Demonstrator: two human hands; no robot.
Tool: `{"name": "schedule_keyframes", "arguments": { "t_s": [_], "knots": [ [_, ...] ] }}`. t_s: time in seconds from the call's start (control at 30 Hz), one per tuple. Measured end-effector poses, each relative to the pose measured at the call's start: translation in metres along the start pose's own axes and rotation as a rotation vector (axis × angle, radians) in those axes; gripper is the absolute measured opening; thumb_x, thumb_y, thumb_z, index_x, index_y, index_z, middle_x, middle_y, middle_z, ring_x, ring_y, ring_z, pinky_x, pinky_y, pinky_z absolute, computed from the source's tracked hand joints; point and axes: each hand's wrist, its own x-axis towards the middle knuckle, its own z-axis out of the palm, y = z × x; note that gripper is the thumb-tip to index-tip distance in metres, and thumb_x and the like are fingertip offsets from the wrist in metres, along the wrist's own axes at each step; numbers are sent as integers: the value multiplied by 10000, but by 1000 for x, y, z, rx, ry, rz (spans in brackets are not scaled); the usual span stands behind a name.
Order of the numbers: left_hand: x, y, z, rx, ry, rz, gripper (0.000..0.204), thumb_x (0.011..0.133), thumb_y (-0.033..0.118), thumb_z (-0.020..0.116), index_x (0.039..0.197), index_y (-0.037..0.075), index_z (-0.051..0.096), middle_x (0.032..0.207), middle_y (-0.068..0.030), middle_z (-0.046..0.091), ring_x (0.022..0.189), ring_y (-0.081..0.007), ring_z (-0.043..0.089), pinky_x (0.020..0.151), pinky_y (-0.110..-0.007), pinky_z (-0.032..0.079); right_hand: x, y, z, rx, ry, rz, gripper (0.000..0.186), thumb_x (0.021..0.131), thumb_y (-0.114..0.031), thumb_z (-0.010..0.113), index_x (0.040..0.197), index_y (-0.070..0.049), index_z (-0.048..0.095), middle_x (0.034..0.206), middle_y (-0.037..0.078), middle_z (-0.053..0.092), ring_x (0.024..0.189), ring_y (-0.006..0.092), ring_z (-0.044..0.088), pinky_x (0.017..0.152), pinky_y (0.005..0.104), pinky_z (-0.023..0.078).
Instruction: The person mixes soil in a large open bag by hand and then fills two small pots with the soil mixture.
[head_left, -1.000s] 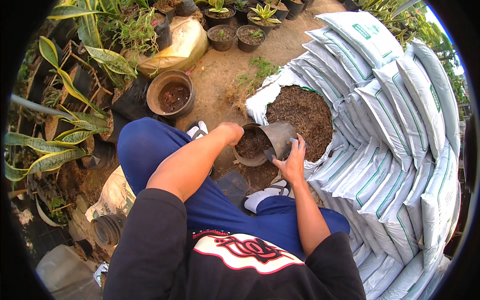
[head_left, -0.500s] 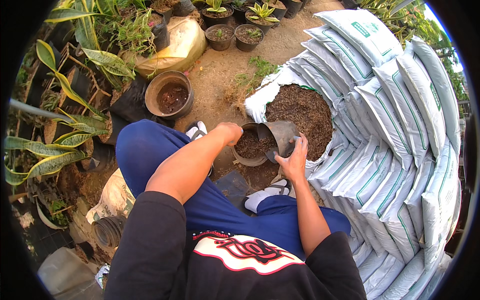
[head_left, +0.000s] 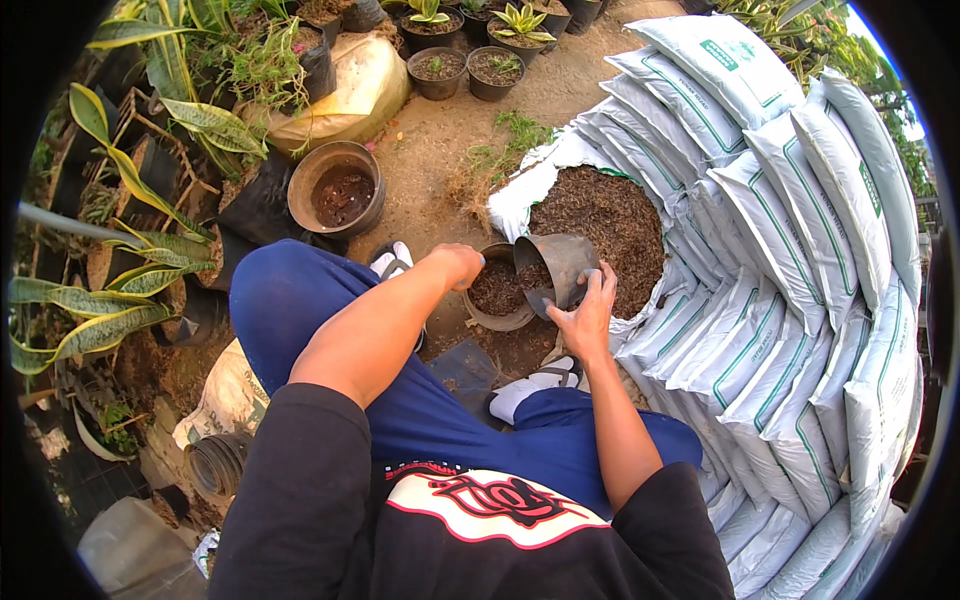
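Note:
A round plant pot (head_left: 502, 322) stands on the ground between my feet with dark soil (head_left: 495, 288) in it. My left hand (head_left: 461, 265) is closed on its left rim, the fingertips reaching inside. In my right hand (head_left: 590, 312) is a second, dark pot (head_left: 560, 264), tipped on its side over the first one's right part. My thumb and fingers clasp this pot from the right and below. Some soil shows in its mouth, which faces left and down. Just beyond it lies an opened white sack (head_left: 522, 205) full of brown, coarse potting mix (head_left: 598, 222).
Stacked white sacks (head_left: 780, 330) rise along the right side. A larger pot (head_left: 338, 190) with a little soil stands ahead on the left. Small potted plants (head_left: 437, 72) line the far ground, and snake plants (head_left: 130, 270) crowd the left. Nested pots (head_left: 215, 465) lie at lower left.
The dark pot in my right hand has turned slightly, so more of its mouth and the soil inside shows. My left hand stays on the standing pot's rim.

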Motion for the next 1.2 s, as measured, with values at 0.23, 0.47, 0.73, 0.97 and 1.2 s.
{"name": "schedule_keyframes", "arguments": {
  "t_s": [0.23, 0.47, 0.73, 0.97, 1.2],
  "knots": [
    [-10, -2, -6, -32, 26, 43, 395, 589, -98, 713, 949, 47, 783, 990, -186, 750, 967, -379, 741, 593, -492, 557, 3, -8, 4, 4, -19, -4, 670, 646, -197, 926, 1111, -33, 473, 1501, 287, 353, 1357, 500, 387, 1121, 559, 367],
    [-28, -2, -28, 34, -32, -43, 386, 580, -94, 711, 943, 26, 771, 977, -207, 741, 984, -395, 738, 621, -506, 561, 3, -22, 12, 3, -46, -43, 684, 654, -175, 925, 1143, -35, 468, 1522, 306, 319, 1358, 521, 379, 1125, 574, 362],
    [-41, -3, -32, 12, -22, -32, 444, 581, -78, 696, 1016, 5, 728, 1017, -222, 741, 1015, -408, 727, 678, -490, 582, 9, -24, 24, 15, -52, -90, 704, 637, -183, 938, 1149, -54, 472, 1499, 292, 354, 1347, 511, 398, 1113, 576, 378],
    [-23, -17, -13, -11, 12, 13, 537, 581, -105, 655, 1106, 2, 692, 1061, -245, 721, 1085, -421, 697, 693, -504, 581, 7, -22, 21, 16, -169, -124, 747, 630, -163, 945, 1222, -35, 508, 1556, 299, 294, 1394, 524, 357, 1141, 577, 402],
    [-16, -16, -14, 17, -28, 92, 720, 648, -109, 602, 1353, 33, 604, 1123, -284, 697, 1145, -443, 654, 803, -510, 575, 2, -8, 20, 19, -60, -98, 759, 631, -185, 950, 1233, -42, 511, 1569, 300, 283, 1415, 527, 342, 1154, 559, 393]
  ]
}}
